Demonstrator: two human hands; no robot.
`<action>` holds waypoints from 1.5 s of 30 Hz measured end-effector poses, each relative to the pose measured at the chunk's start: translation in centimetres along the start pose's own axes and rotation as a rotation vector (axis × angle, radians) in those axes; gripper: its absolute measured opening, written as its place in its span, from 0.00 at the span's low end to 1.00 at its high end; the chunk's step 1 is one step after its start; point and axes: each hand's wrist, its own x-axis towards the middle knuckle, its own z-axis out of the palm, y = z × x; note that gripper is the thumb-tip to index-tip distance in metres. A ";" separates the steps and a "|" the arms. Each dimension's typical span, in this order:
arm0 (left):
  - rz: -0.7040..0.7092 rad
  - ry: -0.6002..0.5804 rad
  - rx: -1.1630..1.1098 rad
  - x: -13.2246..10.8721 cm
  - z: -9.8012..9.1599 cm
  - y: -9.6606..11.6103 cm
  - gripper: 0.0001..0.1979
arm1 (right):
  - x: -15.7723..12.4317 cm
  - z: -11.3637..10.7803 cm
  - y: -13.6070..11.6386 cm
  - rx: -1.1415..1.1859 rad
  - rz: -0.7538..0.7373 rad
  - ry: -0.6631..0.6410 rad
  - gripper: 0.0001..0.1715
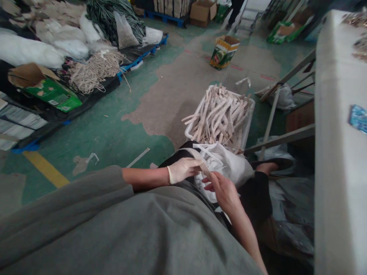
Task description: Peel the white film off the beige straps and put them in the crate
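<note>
My left hand (184,169), in a pale glove, pinches a beige fabric strip (205,168) above my lap. Bare, my right hand (225,190) has its thumb and fingertips closed on the same strip a little lower and to the right. Under both hands a white plastic bag (235,165) lies across my lap, with white strips (210,152) showing at its opening. Just beyond my knees stands a white bin (251,121) heaped with long beige strips (219,114). What lies inside the bag is mostly hidden.
To my right runs a white-covered table (329,152) on a metal frame (282,141). An open carton (224,52) stands on the floor ahead. Left, a pallet (140,57) bears sacks, a green box (54,95) and coiled cord (96,72). A person's leg (235,13) shows far back.
</note>
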 end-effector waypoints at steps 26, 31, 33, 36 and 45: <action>-0.261 -0.212 0.134 -1.0 0.0 0.2 0.12 | -3.2 -0.1 0.1 -0.376 -0.746 0.338 0.17; -0.398 -0.415 0.106 -1.8 0.7 0.4 0.15 | -1.7 0.1 -0.1 -0.198 -0.635 0.376 0.11; -0.439 -0.349 0.049 -1.1 -0.2 0.9 0.18 | -2.7 -0.7 -0.6 -0.129 -0.563 0.404 0.10; -0.292 -0.045 -0.094 1.4 -2.8 3.0 0.21 | -5.9 -2.5 -0.7 0.075 -0.541 0.399 0.08; 0.312 0.184 -0.153 4.9 -3.0 11.5 0.08 | -7.5 -2.9 1.4 0.541 -0.381 0.190 0.14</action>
